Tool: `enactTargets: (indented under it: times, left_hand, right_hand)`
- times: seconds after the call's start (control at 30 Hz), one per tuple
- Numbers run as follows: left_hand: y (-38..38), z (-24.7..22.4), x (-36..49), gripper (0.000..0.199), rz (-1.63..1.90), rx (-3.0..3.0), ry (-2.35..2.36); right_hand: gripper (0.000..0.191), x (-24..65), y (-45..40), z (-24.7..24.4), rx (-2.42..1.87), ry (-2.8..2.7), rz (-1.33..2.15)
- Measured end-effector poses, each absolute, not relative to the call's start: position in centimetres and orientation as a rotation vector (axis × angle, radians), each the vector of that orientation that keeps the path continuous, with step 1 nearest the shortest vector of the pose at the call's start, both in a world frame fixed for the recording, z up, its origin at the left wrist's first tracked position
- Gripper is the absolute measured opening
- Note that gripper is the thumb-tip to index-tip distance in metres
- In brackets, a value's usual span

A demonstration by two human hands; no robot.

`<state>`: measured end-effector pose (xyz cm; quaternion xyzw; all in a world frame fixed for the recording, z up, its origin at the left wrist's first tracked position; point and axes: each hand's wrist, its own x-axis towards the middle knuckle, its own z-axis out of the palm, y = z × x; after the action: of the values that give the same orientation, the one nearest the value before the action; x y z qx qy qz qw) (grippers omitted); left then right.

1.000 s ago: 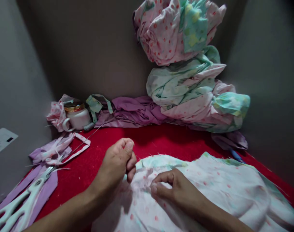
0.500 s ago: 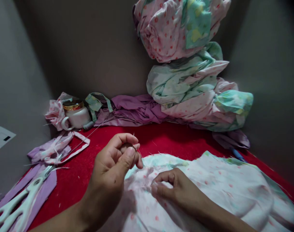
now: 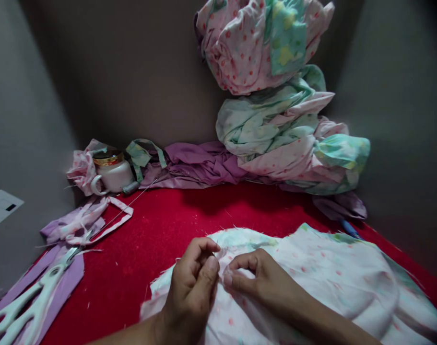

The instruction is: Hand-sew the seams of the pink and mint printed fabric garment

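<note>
A pale pink cloth with red dots (image 3: 329, 287) lies crumpled on the red table cover (image 3: 168, 225) in front of me. My left hand (image 3: 193, 290) is pinched at the cloth's raised fold, thumb against forefinger; the thin needle it held a moment ago is hidden between the fingers. My right hand (image 3: 257, 282) pinches the same fold from the right, its fingertips almost touching the left hand's.
White-handled scissors (image 3: 31, 302) lie at the left on purple strips (image 3: 81, 223). A white jar with a gold lid (image 3: 112, 172) stands at the back left. Purple cloth (image 3: 200, 165) and a tall pile of printed cloth (image 3: 276, 120) fill the corner. A blue pen (image 3: 349, 229) lies at the right.
My left hand, raised with the needle showing half a second ago, has come down and nearer, to the fold beside my right hand. The right hand has stayed put.
</note>
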<state>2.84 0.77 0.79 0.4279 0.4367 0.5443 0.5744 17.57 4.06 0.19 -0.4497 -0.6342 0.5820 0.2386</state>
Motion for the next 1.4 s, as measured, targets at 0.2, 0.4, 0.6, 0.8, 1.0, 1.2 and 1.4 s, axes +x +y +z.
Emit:
enactTargets:
  times: [0.2,0.4,0.6,0.8,1.0,1.2,1.4]
  left_hand:
    - [1.1,-0.4,2.8,0.007,1.27,0.796,1.068]
    - [0.8,-0.1,2.7,0.006,1.222,0.831,1.03]
    - [0.8,-0.3,2.7,0.007,1.217,0.824,1.068]
    - [0.6,-0.3,3.1,0.007,1.229,0.845,1.051]
    - [2.9,1.4,1.2,0.02,1.193,1.263,1.423]
    - [1.6,3.9,-1.6,0.015,0.518,1.834,1.633]
    - [-0.2,3.3,-3.9,0.017,0.271,1.817,1.702]
  right_hand:
    - [0.02,19.1,4.2,-0.2,-1.338,-1.606,1.666]
    - [0.026,19.6,3.7,-0.3,-1.305,-1.596,1.642]
    - [0.027,19.2,4.2,0.5,-1.314,-1.757,1.465]
    - [0.018,18.6,4.4,0.6,-1.29,-1.945,1.225]
    - [0.02,18.6,4.3,0.7,-1.261,-1.613,1.484]
    - [0.023,19.0,4.0,0.9,-1.226,-1.276,1.681]
    - [0.022,19.6,4.4,0.4,-1.096,-1.107,1.807]
